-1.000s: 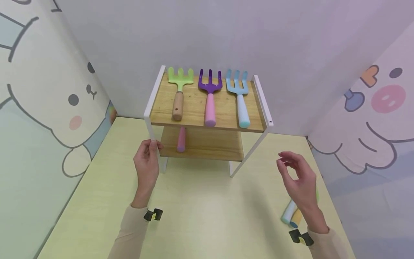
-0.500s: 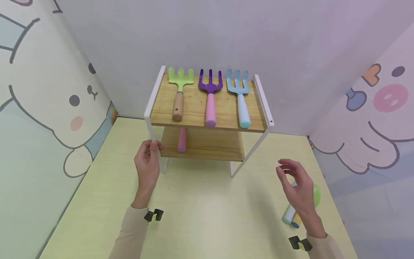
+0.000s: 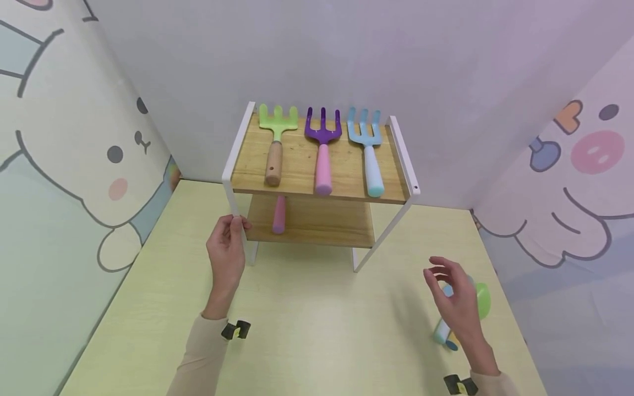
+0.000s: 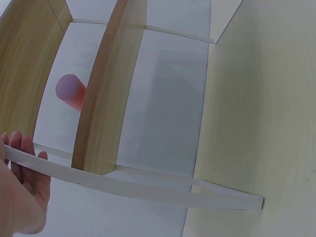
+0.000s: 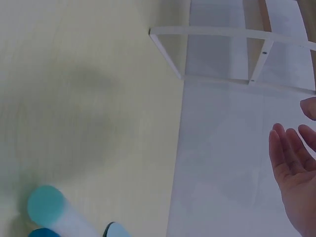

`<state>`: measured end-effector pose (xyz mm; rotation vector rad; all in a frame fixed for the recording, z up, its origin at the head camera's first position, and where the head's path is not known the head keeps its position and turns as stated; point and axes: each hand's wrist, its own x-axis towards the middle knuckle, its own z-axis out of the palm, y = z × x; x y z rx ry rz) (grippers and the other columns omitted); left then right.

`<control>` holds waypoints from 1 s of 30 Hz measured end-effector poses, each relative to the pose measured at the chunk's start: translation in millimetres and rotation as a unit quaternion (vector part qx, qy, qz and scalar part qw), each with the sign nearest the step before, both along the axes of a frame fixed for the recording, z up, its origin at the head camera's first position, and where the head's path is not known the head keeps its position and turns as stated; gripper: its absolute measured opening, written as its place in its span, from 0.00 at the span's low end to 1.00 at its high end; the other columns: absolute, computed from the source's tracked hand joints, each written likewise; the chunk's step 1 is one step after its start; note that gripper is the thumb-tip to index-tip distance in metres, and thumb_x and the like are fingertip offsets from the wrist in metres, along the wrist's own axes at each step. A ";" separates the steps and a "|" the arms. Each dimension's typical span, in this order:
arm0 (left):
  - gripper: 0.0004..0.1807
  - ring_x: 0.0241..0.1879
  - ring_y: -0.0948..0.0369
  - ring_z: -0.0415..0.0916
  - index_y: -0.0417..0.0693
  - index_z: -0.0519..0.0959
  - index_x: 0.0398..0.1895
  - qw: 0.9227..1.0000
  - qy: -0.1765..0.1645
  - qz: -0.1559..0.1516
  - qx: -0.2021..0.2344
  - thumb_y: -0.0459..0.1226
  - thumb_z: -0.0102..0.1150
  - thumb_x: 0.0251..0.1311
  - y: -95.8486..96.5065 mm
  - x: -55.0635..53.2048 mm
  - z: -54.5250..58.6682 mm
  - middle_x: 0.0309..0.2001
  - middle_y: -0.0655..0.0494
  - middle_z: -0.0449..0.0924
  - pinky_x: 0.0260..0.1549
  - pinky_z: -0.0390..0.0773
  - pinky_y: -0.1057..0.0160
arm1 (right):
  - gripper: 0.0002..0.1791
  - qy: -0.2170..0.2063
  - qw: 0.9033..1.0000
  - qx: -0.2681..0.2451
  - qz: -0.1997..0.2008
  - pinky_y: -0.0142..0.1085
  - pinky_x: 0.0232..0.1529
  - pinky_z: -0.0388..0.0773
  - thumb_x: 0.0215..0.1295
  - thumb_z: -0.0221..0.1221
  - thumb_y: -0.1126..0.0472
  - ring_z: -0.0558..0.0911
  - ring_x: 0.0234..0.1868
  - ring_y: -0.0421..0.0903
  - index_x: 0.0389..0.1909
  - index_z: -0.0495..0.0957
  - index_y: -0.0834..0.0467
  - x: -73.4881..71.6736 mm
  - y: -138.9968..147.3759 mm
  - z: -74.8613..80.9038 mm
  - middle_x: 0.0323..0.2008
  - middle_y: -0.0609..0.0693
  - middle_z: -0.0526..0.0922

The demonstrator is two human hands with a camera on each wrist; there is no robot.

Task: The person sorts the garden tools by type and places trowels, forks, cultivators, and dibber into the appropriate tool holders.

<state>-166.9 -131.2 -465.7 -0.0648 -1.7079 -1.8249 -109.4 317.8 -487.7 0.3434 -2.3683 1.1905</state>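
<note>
Right hand, thumb and fingertips apart, pale-handled tool below its fingers, left hand, fingers clamped on white shelf post, pink handle right of them, green fork, purple fork, blue fork on top board beyond.

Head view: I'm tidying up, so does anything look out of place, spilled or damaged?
No spill or damage shows. Only the loose tools, bunched on the pale surface by the right hand, look out of place, since the three forks lie in a row on the top shelf.
</note>
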 end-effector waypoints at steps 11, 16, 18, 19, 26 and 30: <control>0.14 0.37 0.60 0.81 0.22 0.75 0.40 1.000 0.000 0.003 -0.006 0.31 0.50 0.78 -0.5 0.2 -2.6 0.34 0.47 0.82 0.43 0.78 0.68 | 0.26 -0.028 0.999 0.012 -0.033 0.18 0.47 0.74 0.59 0.67 0.80 0.80 0.47 0.29 0.59 0.77 0.68 14.2 15.2 -23.3 0.51 0.47 0.79; 0.14 0.37 0.60 0.81 0.22 0.75 0.40 1.000 0.003 -0.001 -0.005 0.31 0.50 0.78 -0.3 -0.5 -2.8 0.34 0.42 0.81 0.43 0.78 0.68 | 0.24 -0.048 0.997 0.012 -0.055 0.17 0.47 0.74 0.60 0.66 0.79 0.80 0.46 0.30 0.58 0.77 0.69 21.5 18.2 -26.7 0.50 0.46 0.78; 0.14 0.37 0.60 0.81 0.22 0.75 0.40 1.000 0.004 -0.001 -0.006 0.31 0.50 0.78 -0.2 -0.6 -2.3 0.34 0.40 0.80 0.43 0.78 0.68 | 0.23 -0.054 0.996 0.014 -0.066 0.17 0.47 0.74 0.60 0.66 0.79 0.80 0.46 0.30 0.58 0.76 0.70 23.7 19.1 -28.8 0.50 0.47 0.78; 0.14 0.37 0.60 0.81 0.21 0.75 0.40 1.000 0.005 -0.001 -0.006 0.31 0.50 0.78 -0.2 -0.7 -2.1 0.34 0.40 0.80 0.43 0.78 0.68 | 0.23 -0.054 0.996 0.015 -0.069 0.17 0.47 0.74 0.61 0.66 0.79 0.80 0.46 0.30 0.57 0.76 0.70 24.7 20.0 -30.0 0.49 0.47 0.78; 0.14 0.36 0.59 0.81 0.22 0.75 0.40 1.000 0.004 0.000 -0.011 0.31 0.50 0.78 -0.6 -0.7 -1.5 0.34 0.48 0.82 0.43 0.79 0.68 | 0.24 -0.073 0.994 0.011 -0.074 0.18 0.46 0.75 0.61 0.67 0.78 0.80 0.47 0.31 0.59 0.76 0.69 30.9 31.2 -44.4 0.50 0.44 0.78; 0.14 0.37 0.59 0.81 0.22 0.75 0.41 1.000 0.000 -0.003 -0.009 0.31 0.50 0.78 -0.6 -0.6 -2.3 0.34 0.48 0.82 0.43 0.79 0.68 | 0.24 -0.093 0.992 0.018 -0.087 0.18 0.45 0.75 0.63 0.67 0.75 0.79 0.46 0.29 0.60 0.74 0.69 37.7 35.1 -49.5 0.51 0.53 0.79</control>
